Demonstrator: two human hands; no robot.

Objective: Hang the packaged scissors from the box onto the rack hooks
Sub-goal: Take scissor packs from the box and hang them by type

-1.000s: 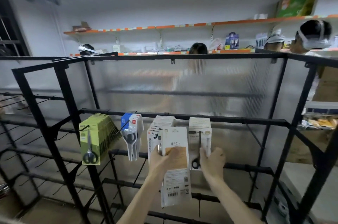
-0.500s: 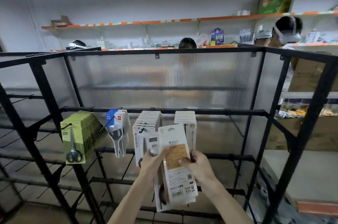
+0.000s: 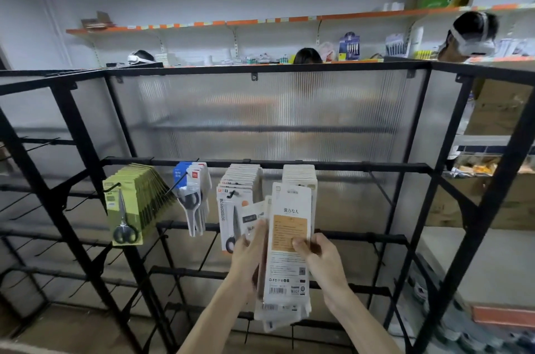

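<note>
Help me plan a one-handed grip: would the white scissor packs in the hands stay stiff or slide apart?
Probably stiff: the white scissor packs stand flat, unbent, above the right hand. Likely to slide: their lower edges sit fanned and uneven. The left hand holds them too, so one hand may struggle.

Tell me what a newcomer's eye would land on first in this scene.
First comes the stack of white card scissor packs with an orange label, gripped low at centre by the left hand and the right hand. Next are the yellow-green card scissor packs, fanned on a hook at the left of the black metal rack, with the blue-and-white scissor packs hanging just to their right.
</note>
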